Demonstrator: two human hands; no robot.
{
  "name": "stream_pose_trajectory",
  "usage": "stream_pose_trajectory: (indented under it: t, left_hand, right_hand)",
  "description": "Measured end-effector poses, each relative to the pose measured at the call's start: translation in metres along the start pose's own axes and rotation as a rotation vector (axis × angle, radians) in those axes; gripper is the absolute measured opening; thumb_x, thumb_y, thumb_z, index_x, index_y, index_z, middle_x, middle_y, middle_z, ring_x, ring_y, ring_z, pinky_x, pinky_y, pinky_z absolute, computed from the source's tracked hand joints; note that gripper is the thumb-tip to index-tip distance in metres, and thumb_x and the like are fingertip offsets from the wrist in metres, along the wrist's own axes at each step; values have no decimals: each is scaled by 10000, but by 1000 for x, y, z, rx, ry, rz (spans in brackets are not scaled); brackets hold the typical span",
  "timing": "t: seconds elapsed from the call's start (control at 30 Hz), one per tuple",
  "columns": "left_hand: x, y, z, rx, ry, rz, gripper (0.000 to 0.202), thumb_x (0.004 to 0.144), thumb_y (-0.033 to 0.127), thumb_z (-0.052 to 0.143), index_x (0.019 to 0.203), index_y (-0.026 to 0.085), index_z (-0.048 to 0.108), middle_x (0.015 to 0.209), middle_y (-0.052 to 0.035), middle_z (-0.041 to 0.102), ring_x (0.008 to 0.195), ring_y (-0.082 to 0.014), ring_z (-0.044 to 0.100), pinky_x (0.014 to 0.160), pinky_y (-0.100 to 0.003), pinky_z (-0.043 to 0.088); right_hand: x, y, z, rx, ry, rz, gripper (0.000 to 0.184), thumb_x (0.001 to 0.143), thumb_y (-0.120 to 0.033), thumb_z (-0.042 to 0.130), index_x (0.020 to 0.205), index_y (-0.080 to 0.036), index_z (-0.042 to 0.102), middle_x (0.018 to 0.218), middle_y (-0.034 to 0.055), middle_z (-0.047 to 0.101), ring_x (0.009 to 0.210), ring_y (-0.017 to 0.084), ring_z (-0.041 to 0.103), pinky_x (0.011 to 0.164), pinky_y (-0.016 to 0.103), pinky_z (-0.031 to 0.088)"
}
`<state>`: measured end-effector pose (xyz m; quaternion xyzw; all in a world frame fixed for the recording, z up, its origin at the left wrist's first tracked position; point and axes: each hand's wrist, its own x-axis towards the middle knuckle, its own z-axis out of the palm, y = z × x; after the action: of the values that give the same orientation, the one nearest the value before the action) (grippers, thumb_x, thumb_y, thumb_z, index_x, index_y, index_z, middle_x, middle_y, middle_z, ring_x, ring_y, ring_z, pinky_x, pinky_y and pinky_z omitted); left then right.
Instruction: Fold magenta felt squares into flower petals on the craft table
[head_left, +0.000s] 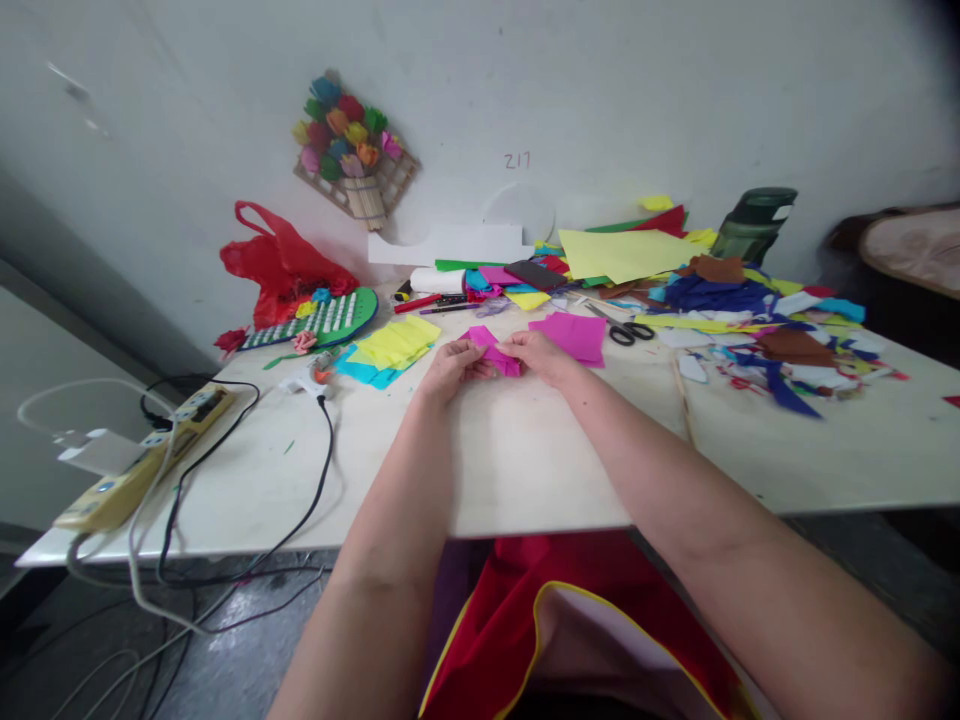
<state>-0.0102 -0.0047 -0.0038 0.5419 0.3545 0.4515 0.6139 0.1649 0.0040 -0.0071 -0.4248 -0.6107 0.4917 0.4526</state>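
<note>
Both my hands meet over the middle of the pale table (525,470) on a small magenta paper piece (491,350). My left hand (452,366) pinches its left side with curled fingers. From the right, my right hand (537,357) grips the other side, fingers pressed together. The paper looks partly folded and lies just above or on the tabletop. Behind my right hand lies a stack of magenta paper squares (571,335). Black-handled scissors (628,331) rest to the right of that stack.
Yellow and blue paper squares (390,347) lie left of my hands, near a glue gun (313,378) with a black cable. A power strip (142,455) sits at the table's left edge. Coloured paper scraps (750,320) cover the right side. A red bag (281,265) and dark bottle (752,225) stand by the wall.
</note>
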Motion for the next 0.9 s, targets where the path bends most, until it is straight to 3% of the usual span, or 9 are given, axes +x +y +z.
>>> stream_pose_trajectory:
  t: [0.17, 0.37, 0.5, 0.73, 0.9]
  left_hand:
    - [2, 2, 1, -42, 139, -14, 442, 748, 568, 538, 789, 128, 555, 630, -85, 661, 551, -165, 637, 554, -274, 512]
    - [-1, 1, 4, 76, 125, 21, 376, 652, 448, 702, 760, 110, 578, 712, -81, 660, 550, -121, 613, 556, -234, 490]
    - [-1, -1, 6, 116, 83, 48, 357, 637, 432, 714, 779, 124, 603, 676, -33, 630, 539, -93, 576, 565, -224, 468]
    - [2, -4, 5, 112, 143, 71, 337, 584, 387, 740, 594, 145, 506, 555, 12, 561, 491, -87, 520, 528, -229, 412]
    - [3, -5, 4, 152, 100, 57, 317, 586, 384, 737, 623, 141, 538, 568, 6, 571, 522, -101, 538, 556, -245, 430]
  right_hand:
    - [3, 3, 1, 18, 55, 0, 282, 636, -378, 687, 570, -154, 529, 460, -42, 490, 425, 63, 394, 430, 206, 294]
    - [6, 6, 1, 59, 94, -15, 256, 656, -350, 678, 579, -150, 538, 461, -50, 469, 418, 58, 396, 419, 202, 301]
    - [2, 2, 4, 92, 61, 9, 230, 676, -336, 679, 622, -143, 567, 487, -34, 522, 427, 68, 444, 429, 203, 345]
    - [-2, -5, 9, 113, 33, 88, 217, 729, -323, 663, 648, -139, 582, 524, 4, 596, 463, 98, 526, 454, 217, 416]
    - [-1, -3, 7, 97, 36, 36, 247, 699, -388, 679, 726, -151, 615, 607, 16, 638, 511, 110, 550, 471, 220, 413]
